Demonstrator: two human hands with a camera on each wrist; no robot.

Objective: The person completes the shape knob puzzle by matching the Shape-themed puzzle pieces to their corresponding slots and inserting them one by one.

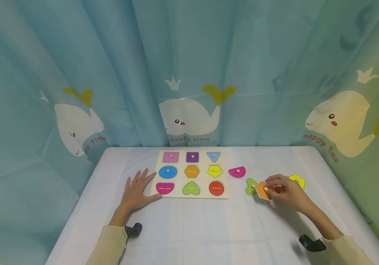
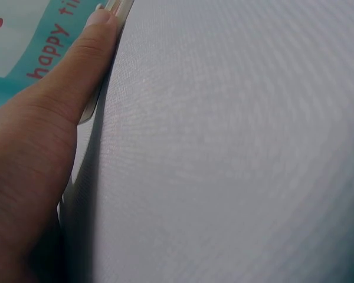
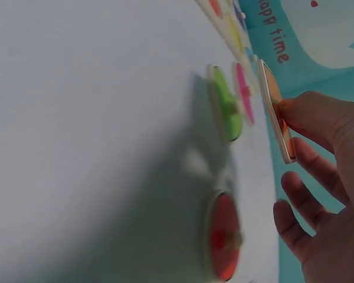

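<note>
My right hand (image 1: 290, 191) pinches the knob of an orange hexagon puzzle piece (image 1: 262, 191), which the right wrist view shows lifted off the table. Below that hand lies a red round piece (image 3: 225, 236) with a knob. A green heart piece (image 1: 251, 187) rests just left of the hexagon. My left hand (image 1: 137, 192) lies with straight, spread fingers at the left edge of a pale puzzle board (image 1: 179, 195), its thumb touching the near corner. Pink, purple and light blue pieces fill the board's far row, and a blue oval (image 1: 168, 172) sits in the middle row.
A magenta half-round piece (image 1: 237, 172) lies right of the board. The yellow pentagon piece (image 1: 297, 180) is beyond the right hand. A white cloth covers the table (image 1: 209, 232), and a blue whale-print curtain (image 1: 189, 73) hangs behind it.
</note>
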